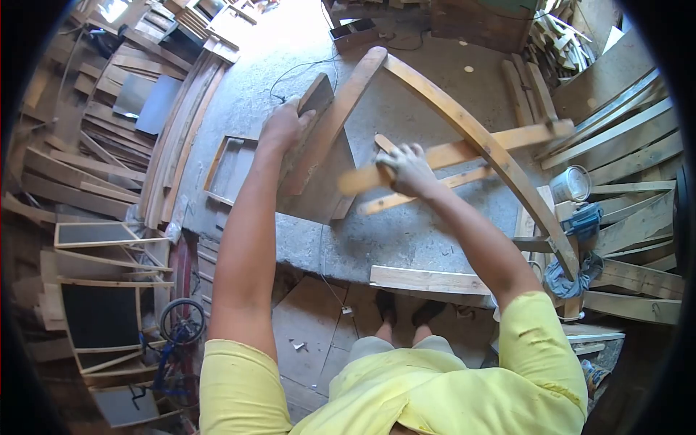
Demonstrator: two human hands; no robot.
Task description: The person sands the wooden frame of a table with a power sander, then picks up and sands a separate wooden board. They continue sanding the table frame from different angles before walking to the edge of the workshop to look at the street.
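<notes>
My left hand (284, 125) is closed over the edge of a wooden board (317, 96) at the left of a wooden frame. Beside that board, a sloping plank (341, 116) rises to a rounded top, where it meets a long, slightly curved wooden bar (464, 119) running down to the right. My right hand (407, 168) is wrapped round a wooden slat (453, 151), whose ends are blurred. Its far end passes the curved bar. Below it lies a thinner wooden strip (435, 188). A flat panel (326, 177) stands under the sloping plank.
A shallow wooden tray frame (230, 170) lies left on the concrete slab (290, 235). A loose board (428, 280) sits along its front edge. Stacked planks (185, 138) line the left; more timber (638, 152), a white bucket (573, 183) and a blue tool (583, 219) are right.
</notes>
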